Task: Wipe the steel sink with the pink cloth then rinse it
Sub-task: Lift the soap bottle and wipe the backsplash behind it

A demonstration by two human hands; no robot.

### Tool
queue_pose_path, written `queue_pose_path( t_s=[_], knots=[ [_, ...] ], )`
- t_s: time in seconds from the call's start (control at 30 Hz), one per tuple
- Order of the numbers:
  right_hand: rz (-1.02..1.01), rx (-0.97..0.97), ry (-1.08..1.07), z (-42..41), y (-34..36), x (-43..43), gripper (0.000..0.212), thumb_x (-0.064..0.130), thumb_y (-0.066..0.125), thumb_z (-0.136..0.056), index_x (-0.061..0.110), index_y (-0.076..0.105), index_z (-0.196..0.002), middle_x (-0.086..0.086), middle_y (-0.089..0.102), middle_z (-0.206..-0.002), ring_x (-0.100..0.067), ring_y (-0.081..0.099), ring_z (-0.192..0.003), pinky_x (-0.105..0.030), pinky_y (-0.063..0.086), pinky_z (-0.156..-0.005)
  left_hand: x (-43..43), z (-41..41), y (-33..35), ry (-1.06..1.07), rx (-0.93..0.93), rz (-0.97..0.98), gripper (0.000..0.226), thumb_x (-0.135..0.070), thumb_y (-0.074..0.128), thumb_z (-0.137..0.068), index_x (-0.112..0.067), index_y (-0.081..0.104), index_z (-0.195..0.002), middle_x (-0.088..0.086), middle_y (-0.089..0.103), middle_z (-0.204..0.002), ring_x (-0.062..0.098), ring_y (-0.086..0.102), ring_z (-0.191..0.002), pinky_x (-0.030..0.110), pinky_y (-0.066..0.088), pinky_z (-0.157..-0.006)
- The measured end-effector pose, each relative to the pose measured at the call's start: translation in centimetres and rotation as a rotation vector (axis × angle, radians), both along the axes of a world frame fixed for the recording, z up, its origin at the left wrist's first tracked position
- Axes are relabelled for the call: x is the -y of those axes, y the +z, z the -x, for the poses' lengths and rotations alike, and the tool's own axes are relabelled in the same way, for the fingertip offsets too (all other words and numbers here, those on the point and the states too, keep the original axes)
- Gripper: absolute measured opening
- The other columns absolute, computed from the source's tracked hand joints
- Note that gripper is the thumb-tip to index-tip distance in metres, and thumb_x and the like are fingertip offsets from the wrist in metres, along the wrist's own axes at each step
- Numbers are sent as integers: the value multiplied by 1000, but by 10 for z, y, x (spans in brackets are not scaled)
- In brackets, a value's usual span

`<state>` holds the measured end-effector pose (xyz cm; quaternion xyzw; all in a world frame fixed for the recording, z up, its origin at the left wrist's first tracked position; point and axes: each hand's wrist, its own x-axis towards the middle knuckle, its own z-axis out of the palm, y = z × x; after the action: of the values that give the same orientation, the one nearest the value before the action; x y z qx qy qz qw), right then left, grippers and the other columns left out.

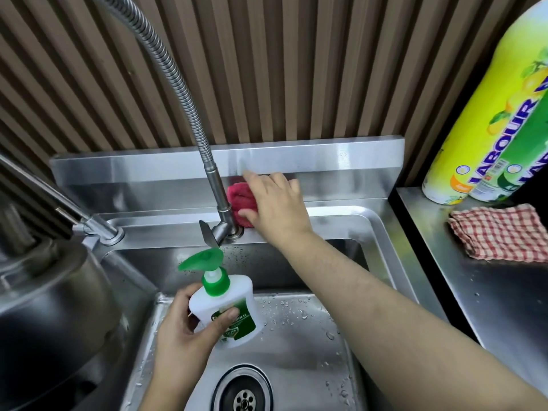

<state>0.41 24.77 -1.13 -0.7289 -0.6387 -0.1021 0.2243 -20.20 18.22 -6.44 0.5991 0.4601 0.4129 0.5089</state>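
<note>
- Head view: right hand [275, 200], fingers flat, presses pink cloth [240, 200] on steel sink [341, 216] back ledge, frame centre, against faucet base [226, 222].
- Left hand [181, 330] grips soap pump bottle [229, 307] above basin, lower centre.

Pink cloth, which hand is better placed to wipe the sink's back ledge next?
Right. The right hand presses the pink cloth on the sink ledge beside the tap; the left hand grips the soap bottle.

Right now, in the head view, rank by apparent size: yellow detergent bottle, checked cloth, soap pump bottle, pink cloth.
1. yellow detergent bottle, though cropped.
2. checked cloth and soap pump bottle: alike, and the bottle is nearer, so unranked.
3. pink cloth, partly under the right hand.
</note>
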Motion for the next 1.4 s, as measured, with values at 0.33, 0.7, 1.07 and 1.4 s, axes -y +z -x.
queue_pose_path(
  t_s=[0.33,0.7,1.07,1.4],
  knots=[
    [-164,-105,3,-10,8,1,23,41,58,-87,21,62,-98,2,59,-102,-20,49,-102,-34,20,-88,-4,-2,-3,1,13,-8,52,-36,83,-43,-39,63,-90,-3,71,-92,14,64,-78,29,54,-73],
    [361,-560,371,-45,67,13,6,30,56,-92,25,58,-89,9,57,-85,-7,53,-82,-25,43,-73,-1,5,-7,-7,39,-8,49,-27,92,-50,-39,64,-89,-3,72,-89,10,64,-75,21,54,-68],
    [-11,-44,-41,32,-56,20,21,25,64,-82,11,71,-96,-7,71,-98,-27,63,-100,-40,46,-96,-3,17,-10,30,21,-27,48,-15,79,-48,-44,65,-83,-8,72,-85,4,63,-69,14,52,-65],
    [395,7,84,8,-48,32,62,48,24,-99,20,6,-150,3,4,-159,-16,-3,-145,-34,-7,-116,-3,2,-3,-12,-15,-45,43,-6,81,-60,-34,63,-88,-2,70,-84,8,61,-72,13,50,-63]
  ],
)
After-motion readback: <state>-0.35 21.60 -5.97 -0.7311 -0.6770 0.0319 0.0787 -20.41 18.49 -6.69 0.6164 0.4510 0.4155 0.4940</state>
